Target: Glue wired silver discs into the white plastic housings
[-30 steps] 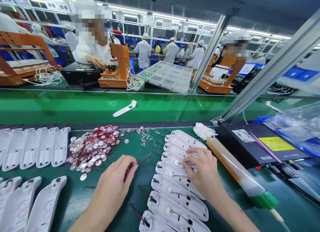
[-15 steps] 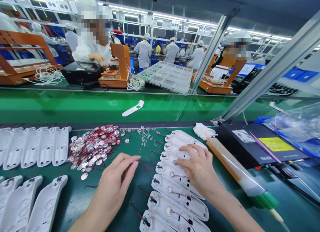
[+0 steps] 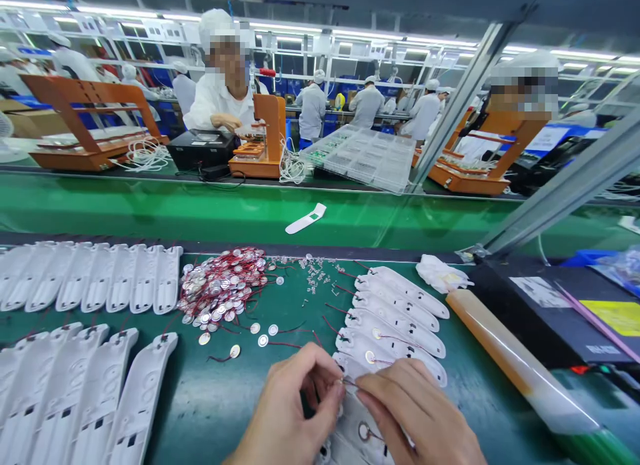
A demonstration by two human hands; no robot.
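My left hand [image 3: 300,401] is closed in a pinch, with its fingertips on a thin wire lead above the row of white plastic shells. Close beside it my right hand [image 3: 420,415] pinches the same lead; whatever is at its ends is hidden by the fingers. Below both hands lie the white shells [image 3: 400,288], overlapping in a row. Several bear a round metal disc [image 3: 370,357] with a thin wire. To the left of the shells, loose wired discs [image 3: 263,341] lie on the green mat, near a heap of discs with red wires [image 3: 220,291].
More white shells stand in two rows [image 3: 120,271] on the left. Small clear parts [image 3: 317,271] are scattered behind. At right are a crumpled white wipe [image 3: 443,273], a large tube [image 3: 515,358] and a black box [image 3: 545,305]. Co-workers sit beyond the green belt [image 3: 210,211].
The view has swung left. My hands, apart before, have come together low over the shells, both pinching. My right hand has left the disc it touched. Several loose discs now show beside the heap.
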